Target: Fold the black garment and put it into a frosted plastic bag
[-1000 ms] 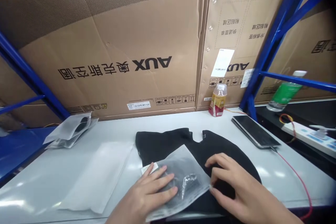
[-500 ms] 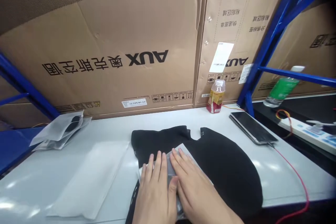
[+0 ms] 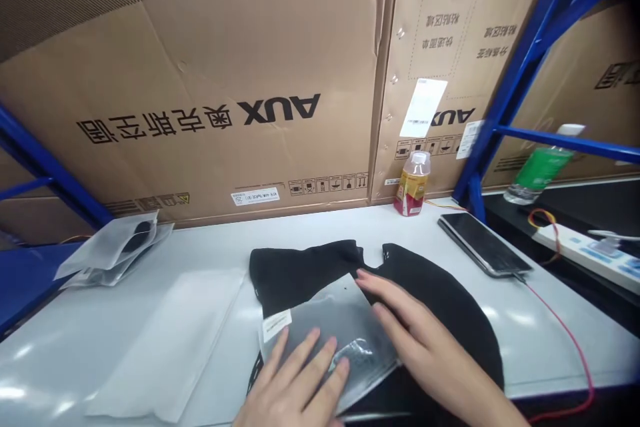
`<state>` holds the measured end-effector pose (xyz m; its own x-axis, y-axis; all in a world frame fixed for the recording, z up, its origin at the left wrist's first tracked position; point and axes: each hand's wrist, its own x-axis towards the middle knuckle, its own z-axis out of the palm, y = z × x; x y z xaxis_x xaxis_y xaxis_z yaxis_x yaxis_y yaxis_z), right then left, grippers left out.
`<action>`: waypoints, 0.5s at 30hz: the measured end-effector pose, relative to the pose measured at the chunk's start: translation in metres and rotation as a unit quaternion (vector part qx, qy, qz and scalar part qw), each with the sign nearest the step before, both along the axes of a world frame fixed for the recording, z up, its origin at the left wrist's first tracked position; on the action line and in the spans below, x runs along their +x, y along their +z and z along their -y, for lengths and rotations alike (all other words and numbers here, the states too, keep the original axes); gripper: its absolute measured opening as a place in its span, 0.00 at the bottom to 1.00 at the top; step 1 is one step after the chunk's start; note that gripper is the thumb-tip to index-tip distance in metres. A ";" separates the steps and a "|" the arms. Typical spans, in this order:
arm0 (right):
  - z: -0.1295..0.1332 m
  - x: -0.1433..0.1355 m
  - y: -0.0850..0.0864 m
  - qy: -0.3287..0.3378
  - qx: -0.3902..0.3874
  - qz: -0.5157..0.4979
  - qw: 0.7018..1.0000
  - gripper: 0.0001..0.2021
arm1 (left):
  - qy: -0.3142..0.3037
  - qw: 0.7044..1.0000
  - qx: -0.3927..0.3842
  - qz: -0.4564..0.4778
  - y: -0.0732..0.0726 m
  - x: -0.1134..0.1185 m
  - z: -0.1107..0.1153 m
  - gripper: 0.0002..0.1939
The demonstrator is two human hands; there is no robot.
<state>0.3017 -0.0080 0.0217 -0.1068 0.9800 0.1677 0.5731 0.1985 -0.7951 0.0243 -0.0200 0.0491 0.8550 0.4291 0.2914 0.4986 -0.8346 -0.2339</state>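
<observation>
A clear plastic bag [image 3: 340, 323] with a white label [image 3: 277, 325] on its left corner lies tilted on a piece of black fabric [image 3: 445, 320]. What the bag contains cannot be made out. My left hand [image 3: 300, 373] rests on its lower left part, fingers spread. At the bag's right edge is my right hand [image 3: 410, 327], its fingers stretched out along the side. The black fabric is flat on the table, with a notch in its far edge and white stitches near the left side.
A frosted bag [image 3: 170, 340] lies on the white table [image 3: 220, 233]; smaller frosted bags [image 3: 107, 250] sit farther left. Behind stand large cartons [image 3: 225, 67]. On the right are a drink bottle [image 3: 413, 183], a phone [image 3: 484, 243] with a red cable [image 3: 565, 340], and a power strip [image 3: 590, 250].
My hands were side by side over the bag and have parted. The left slid down and left with fingers spreading, the right moved to the right edge. More of the bag shows.
</observation>
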 end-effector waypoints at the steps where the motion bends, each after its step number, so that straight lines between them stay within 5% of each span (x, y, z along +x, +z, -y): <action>1: -0.004 0.015 -0.003 -0.039 0.021 0.027 0.999 0.23 | -0.007 1.000 0.000 0.004 0.011 -0.003 0.000 0.21; 4: -0.020 0.059 -0.016 -0.157 0.061 0.158 0.973 0.25 | 0.036 0.998 -0.012 0.046 0.038 -0.003 -0.006 0.20; 8: -0.041 0.096 -0.028 -0.195 0.085 0.261 0.941 0.26 | 0.125 0.991 -0.044 0.034 0.052 0.014 -0.017 0.25; 12: -0.051 0.107 -0.027 -0.189 0.090 0.261 0.942 0.23 | 0.076 0.994 -0.071 0.016 0.053 0.019 -0.027 0.37; 15: -0.057 0.108 -0.024 -0.180 0.089 0.254 0.946 0.18 | 0.071 0.993 0.002 0.094 0.070 0.009 -0.050 0.32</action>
<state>0.4101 0.0486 -0.0025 0.1182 0.9288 0.3513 0.9280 0.0225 -0.3718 0.0331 0.0304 0.1186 0.7170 0.5395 0.4414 0.6456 -0.7527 -0.1286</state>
